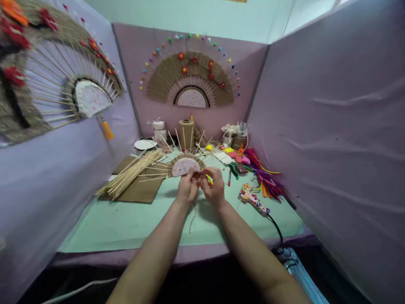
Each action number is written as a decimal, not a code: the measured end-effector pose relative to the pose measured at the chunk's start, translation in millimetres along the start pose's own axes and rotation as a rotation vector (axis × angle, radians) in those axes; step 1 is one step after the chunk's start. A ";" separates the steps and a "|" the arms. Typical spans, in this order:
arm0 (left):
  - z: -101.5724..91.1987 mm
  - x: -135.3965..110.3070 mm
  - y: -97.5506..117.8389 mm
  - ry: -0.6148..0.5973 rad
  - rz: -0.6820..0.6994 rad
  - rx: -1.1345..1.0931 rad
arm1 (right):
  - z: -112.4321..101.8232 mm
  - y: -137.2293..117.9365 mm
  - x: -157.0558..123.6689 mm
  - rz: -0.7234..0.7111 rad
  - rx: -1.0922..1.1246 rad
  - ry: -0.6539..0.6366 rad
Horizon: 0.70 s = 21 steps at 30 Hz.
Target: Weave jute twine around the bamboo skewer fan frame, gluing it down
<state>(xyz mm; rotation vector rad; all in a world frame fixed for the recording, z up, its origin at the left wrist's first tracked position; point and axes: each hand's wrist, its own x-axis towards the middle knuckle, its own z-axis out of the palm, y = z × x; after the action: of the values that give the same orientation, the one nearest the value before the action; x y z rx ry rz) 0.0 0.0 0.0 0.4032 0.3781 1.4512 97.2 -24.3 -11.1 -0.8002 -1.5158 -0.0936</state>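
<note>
Holding the small fan (185, 166) over the table (126, 223), left hand (187, 186) gripping its base, right hand (215, 188) curled at its corner, pinch unclear; sticks (172, 140) and narrow woven band (186, 156) in, outer lengths bare, so weaving looks early.

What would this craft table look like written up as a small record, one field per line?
Left hand: holds the small stick fan at its lower edge
Right hand: bent at the fan's lower right corner; what it pinches is too small to tell
Below hands: a thin strand
Left side: bundle of thin sticks, partly over brown cardboard
Right side: patterned corded tool, lying on the table
Back wall: larger fan with red flowers, colored pins above it
</note>
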 end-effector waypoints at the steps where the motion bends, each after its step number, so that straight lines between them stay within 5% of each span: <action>1: 0.4 -0.3 0.4 0.008 -0.012 -0.002 | -1.7 -5.3 0.8 -0.028 0.028 -0.023; 5: 1.3 -1.3 2.1 0.004 -0.034 -0.032 | -18.7 -24.0 3.5 -0.112 0.051 -0.056; 8: 1.0 -1.4 3.5 -0.028 -0.031 -0.061 | -50.3 -24.7 5.1 -0.126 -0.056 -0.023; 12: -0.6 -0.6 4.1 -0.035 -0.029 -0.060 | -113.2 5.6 3.6 0.119 -0.432 -0.005; 17: -3.8 1.3 2.5 -0.064 -0.043 -0.038 | -175.7 48.6 -14.0 0.522 -0.863 -0.499; 21: -5.2 1.2 2.3 -0.063 -0.045 -0.023 | -179.4 55.2 -27.6 0.704 -0.957 -0.769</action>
<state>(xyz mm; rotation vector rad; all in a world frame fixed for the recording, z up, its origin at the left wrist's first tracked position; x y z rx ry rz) -4.4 1.5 -3.4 0.4185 0.3180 1.3947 274.9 -87.1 -32.9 -2.2980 -1.7740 0.0318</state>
